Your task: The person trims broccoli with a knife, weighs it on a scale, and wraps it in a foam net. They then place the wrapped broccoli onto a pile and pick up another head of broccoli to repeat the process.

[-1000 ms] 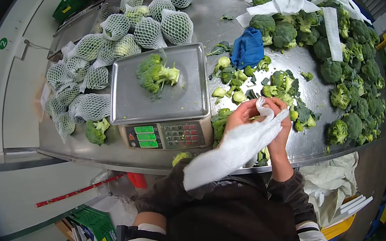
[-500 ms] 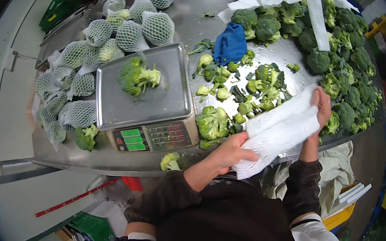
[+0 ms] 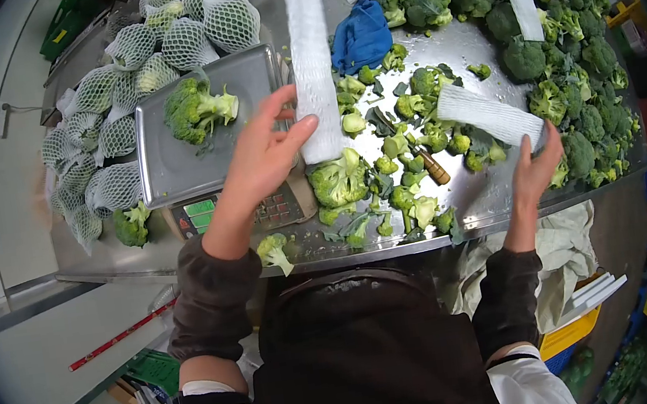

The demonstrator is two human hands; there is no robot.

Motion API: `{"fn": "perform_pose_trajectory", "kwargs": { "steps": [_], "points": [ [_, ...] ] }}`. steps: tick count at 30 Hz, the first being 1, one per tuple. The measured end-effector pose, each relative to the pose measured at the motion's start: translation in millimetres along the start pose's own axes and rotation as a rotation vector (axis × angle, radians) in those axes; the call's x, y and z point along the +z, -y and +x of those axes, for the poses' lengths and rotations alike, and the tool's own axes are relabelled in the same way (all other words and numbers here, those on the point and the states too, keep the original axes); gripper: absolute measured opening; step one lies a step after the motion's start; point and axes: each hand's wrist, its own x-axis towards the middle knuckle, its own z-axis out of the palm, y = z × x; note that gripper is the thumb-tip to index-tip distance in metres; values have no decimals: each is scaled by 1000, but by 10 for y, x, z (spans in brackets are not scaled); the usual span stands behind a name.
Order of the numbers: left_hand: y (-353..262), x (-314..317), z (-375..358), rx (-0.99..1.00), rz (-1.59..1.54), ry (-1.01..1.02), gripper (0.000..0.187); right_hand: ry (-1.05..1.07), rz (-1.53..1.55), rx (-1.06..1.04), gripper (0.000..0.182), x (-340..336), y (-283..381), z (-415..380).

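Steel tabletop (image 3: 450, 46) gleams around broccoli (image 3: 339, 180), white sleeves (image 3: 311, 56) at both hands (image 3: 262, 158)

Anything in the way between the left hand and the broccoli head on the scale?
Nothing visible: in this view, only bare scale tray shows between the left hand and the broccoli head. The white mesh sleeve nearest that hand is on its other side.

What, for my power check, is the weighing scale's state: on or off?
On: the scale has its display lit green.

White wall (image 3: 17, 205) at left — gleaming steel table (image 3: 476, 192) — brownish floor (image 3: 627, 223) right.
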Motion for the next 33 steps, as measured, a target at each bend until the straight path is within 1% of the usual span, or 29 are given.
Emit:
{"fn": "perform_pose_trajectory", "kwargs": {
  "steps": [1, 3, 5, 7, 8, 9, 10, 12, 13, 15, 16, 17, 18, 19, 20, 21, 22, 23, 24, 25, 26, 27, 28, 29, 31, 32, 33],
  "points": [
    [9, -75, -71, -6, 10, 6, 38, 33, 200, -28, 37, 2, 177, -92],
    [13, -228, -329, 206, 589, -76, 41, 357, 399, -16, 35, 23, 492, -332],
    [190, -385, -691, 186, 652, 120, 44, 393, 494, -200, 32, 88, 765, -549],
    [428, -500, -1069, 89, 593, 330, 45, 452, 530, -188, 28, 78, 885, -611],
    [606, -535, -1272, 26, 673, 335, 45, 526, 566, -50, 23, 39, 927, -605],
    [782, -539, -1429, -34, 751, 343, 46, 578, 536, 90, 21, 57, 903, -630],
    [920, -508, -1522, -15, 740, 358, 46, 635, 418, 68, 21, 70, 842, -654],
    [1113, -462, -1610, -115, 501, 308, 49, 742, 215, -10, 21, 99, 703, -723],
    [1161, -441, -1611, -107, 491, 311, 49, 736, 203, -11, 21, 84, 680, -762],
    [1216, -396, -1613, -149, 434, 322, 51, 888, -6, -50, 22, 49, 699, -802],
    [1299, -398, -1614, -147, 429, 315, 51, 870, -42, -54, 24, 49, 710, -832],
    [1374, -405, -1607, -277, 355, 289, 49, 871, -41, -63, 24, 73, 705, -865],
    [1422, -427, -1606, -406, 281, 260, 47, 793, -10, -57, 24, 116, 679, -894],
    [1453, -432, -1610, -405, 282, 249, 47, 714, 24, -51, 24, 171, 644, -915],
    [1417, -396, -1589, -443, -76, 176, 44, 667, -6, -81, 28, 227, 595, -934],
    [1354, -360, -1564, -470, -431, 101, 41, 670, 2, -83, 28, 253, 584, -922],
    [1262, -343, -1525, -461, -485, 68, 36, 551, -16, -245, 31, 300, 584, -900],
    [1110, -341, -1452, -459, -476, 66, 36, 424, -34, -404, 35, 344, 572, -872],
    [934, -336, -1371, -527, -702, 121, 36, 498, 19, -387, 42, 419, 505, -888],
    [801, -317, -1303, -592, -929, 180, 38, 494, 25, -383, 42, 425, 487, -872],
    [718, -280, -1239, -588, -920, 183, 38, 647, 24, -303, 43, 422, 481, -846],
    [652, -238, -1174, -647, -986, 173, 43, 797, 22, -220, 45, 403, 491, -813],
    [597, -203, -1123, -707, -1053, 163, 49, 780, 55, -262, 37, 333, 504, -765],
    [558, -179, -1078, -705, -1044, 172, 49, 771, 57, -253, 37, 294, 473, -745],
    [482, -123, -1017, -697, -1192, 279, 55, 1015, 351, 294, 32, 198, 394, -728],
    [375, -66, -1003, -716, -1180, 243, 50, 1040, 475, 478, 32, -8, 543, -661],
    [395, -50, -987, -717, -1176, 251, 50, 1033, 476, 484, 32, -130, 600, -644]
  ]
}}
